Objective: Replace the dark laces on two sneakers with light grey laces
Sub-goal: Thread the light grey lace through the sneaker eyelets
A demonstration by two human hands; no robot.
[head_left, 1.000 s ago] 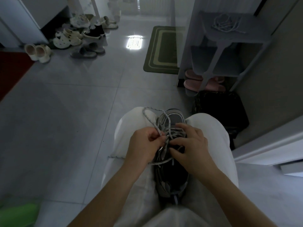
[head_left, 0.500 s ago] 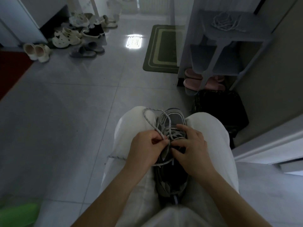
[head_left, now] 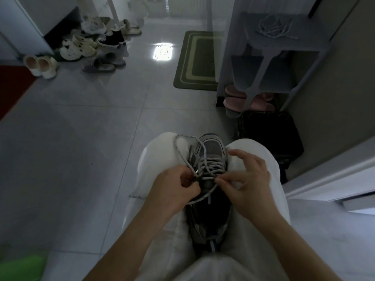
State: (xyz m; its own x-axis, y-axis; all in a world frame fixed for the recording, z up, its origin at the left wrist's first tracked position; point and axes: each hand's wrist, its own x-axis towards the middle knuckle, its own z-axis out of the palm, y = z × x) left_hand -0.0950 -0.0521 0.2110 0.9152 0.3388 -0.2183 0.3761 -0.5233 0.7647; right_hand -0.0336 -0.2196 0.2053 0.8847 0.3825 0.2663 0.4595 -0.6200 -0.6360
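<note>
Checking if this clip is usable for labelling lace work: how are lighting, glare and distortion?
Head view: dim overall, yet the sneaker and the light grey lace pinched by the left hand and right hand are readable; one blown-out glare patch on the floor beside the green mat; wide-angle bending tilts the shelf unit at right.
</note>
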